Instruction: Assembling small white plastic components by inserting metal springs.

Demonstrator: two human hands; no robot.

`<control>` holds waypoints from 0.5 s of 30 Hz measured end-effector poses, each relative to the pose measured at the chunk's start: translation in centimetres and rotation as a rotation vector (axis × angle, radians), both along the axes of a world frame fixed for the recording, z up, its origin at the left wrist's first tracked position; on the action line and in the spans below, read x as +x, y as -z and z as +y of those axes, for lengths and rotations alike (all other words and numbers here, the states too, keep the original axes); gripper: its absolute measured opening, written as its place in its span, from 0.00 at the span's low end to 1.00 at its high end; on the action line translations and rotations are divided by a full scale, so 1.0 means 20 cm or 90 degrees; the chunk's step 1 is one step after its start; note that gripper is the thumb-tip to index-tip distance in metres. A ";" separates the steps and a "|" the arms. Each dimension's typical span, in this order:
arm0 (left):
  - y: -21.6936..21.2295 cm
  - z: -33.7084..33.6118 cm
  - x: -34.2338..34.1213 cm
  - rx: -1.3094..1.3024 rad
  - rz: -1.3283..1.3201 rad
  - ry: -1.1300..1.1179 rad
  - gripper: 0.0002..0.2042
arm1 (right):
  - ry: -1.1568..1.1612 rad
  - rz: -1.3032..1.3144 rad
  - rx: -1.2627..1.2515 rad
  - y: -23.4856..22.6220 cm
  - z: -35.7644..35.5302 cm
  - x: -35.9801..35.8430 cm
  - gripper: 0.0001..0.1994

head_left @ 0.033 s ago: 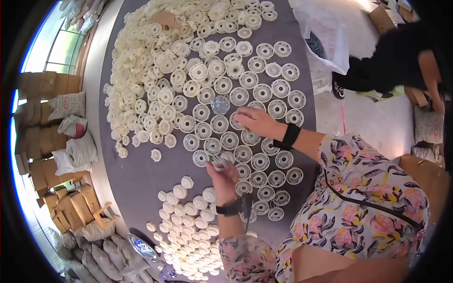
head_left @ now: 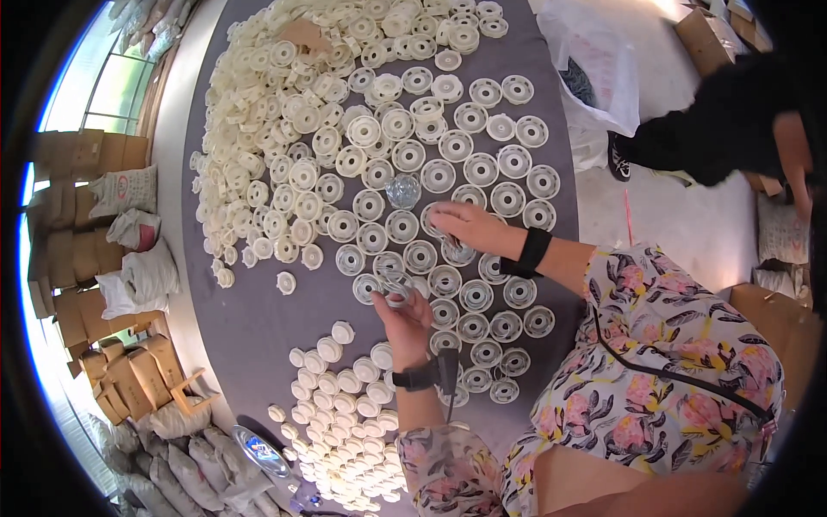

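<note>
My left hand [head_left: 407, 320] is closed around a clear, glossy round piece [head_left: 395, 287], held just above the front of the white plastic rings [head_left: 419, 257]. My right hand [head_left: 472, 227] has its fingertips pressed together over another white ring lying on the table; what they pinch is hidden. Beside these fingertips, a shiny clear disc [head_left: 402, 191] rests among the rings. The rings are round with a hole in the middle, and several nearer ones look glossy, as if a clear piece sits in them.
A large heap of cream plastic parts [head_left: 258, 129] covers the table's far left. White round caps [head_left: 349, 381] lie at the near side on the grey tabletop [head_left: 250, 336]. An oval tray [head_left: 261, 451] is at the near left edge. A person in dark clothes [head_left: 715, 121] stands right, past a white bag [head_left: 603, 77].
My left hand has shifted slightly left and up, and the piece in it has turned. My right hand stays in nearly the same place. The person at the right has moved a little.
</note>
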State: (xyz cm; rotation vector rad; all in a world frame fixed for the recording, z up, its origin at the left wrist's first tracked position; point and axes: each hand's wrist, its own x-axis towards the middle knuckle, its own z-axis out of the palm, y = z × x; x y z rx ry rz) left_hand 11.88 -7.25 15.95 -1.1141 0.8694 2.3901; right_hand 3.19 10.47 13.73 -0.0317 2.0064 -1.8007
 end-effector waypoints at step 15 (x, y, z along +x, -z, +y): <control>0.27 -0.08 0.17 -0.200 0.007 0.031 0.21 | -0.136 0.058 0.440 -0.06 0.15 -0.17 0.26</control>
